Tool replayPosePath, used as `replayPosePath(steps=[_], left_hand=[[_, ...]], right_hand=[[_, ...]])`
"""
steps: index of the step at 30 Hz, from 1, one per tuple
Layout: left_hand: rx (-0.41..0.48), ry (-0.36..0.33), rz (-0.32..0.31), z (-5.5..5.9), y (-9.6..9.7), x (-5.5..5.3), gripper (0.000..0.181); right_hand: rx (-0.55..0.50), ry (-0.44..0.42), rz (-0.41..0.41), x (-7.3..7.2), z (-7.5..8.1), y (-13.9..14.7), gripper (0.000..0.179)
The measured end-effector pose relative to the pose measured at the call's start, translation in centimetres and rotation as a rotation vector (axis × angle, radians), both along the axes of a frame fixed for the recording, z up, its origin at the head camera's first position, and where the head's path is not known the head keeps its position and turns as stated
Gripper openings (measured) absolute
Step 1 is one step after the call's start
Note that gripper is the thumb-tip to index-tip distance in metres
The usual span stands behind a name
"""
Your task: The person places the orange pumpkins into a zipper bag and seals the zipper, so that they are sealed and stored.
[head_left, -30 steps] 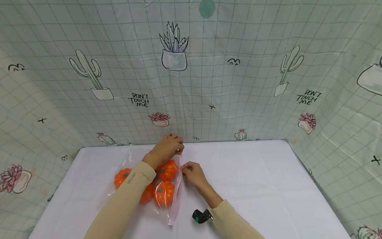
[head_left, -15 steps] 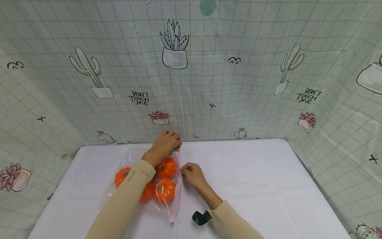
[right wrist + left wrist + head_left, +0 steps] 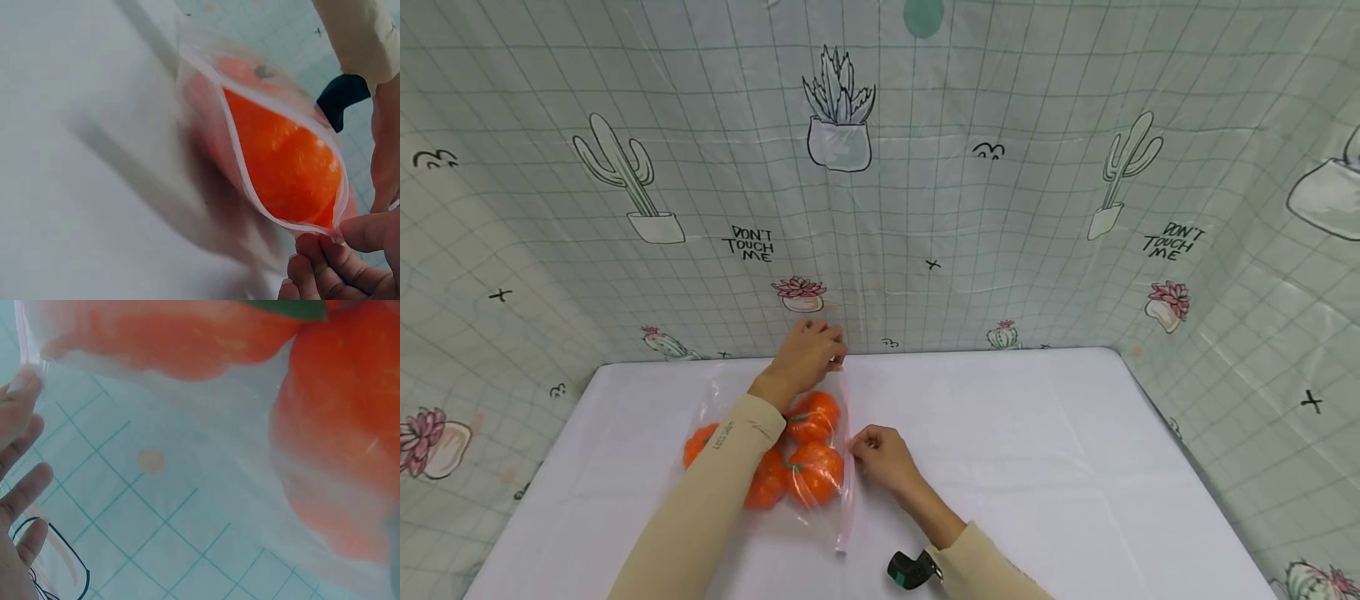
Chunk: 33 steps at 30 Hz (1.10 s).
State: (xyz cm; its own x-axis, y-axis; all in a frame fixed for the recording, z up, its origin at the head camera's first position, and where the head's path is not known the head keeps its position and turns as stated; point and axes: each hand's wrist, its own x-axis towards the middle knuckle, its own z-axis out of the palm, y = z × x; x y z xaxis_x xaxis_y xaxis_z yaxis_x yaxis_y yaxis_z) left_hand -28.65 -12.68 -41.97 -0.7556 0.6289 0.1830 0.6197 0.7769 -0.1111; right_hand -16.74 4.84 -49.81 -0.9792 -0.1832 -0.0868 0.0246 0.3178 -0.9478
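A clear zip bag lies on the table with several orange toy pumpkins inside. Its pink zip strip runs along the right side. At the strip's far end my left hand pinches the corner between thumb and finger; the left wrist view shows its other fingers spread apart. My right hand pinches the strip partway along. The right wrist view shows the bag's mouth gaping beside that pinch, with an orange pumpkin visible through it. My left forearm hides part of the bag.
A white cloth covers the table. Behind it hangs a grid-patterned curtain with cactus drawings, also along both sides. A black wrist device sits by my right sleeve.
My left hand has shifted slightly left and away with the bag's corner. My right hand has moved a little nearer along the zip strip, which now runs straighter.
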Motion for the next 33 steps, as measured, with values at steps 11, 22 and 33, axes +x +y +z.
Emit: replayPosePath(steps=[11, 22, 33], left_hand=[[0.032, 0.029, 0.035, 0.2, -0.5, -0.2, 0.018], [0.058, 0.0, 0.082, 0.3, -0.6, -0.1, 0.019], [0.058, -0.007, 0.108, 0.6, -0.5, 0.1, 0.02]], right_hand=[[-0.01, 0.026, 0.033, 1.7, -0.3, 0.3, 0.015], [-0.036, 0.016, 0.064, 3.1, -0.3, 0.7, 0.017], [-0.117, -0.164, 0.058, 4.0, -0.3, 1.1, 0.018]])
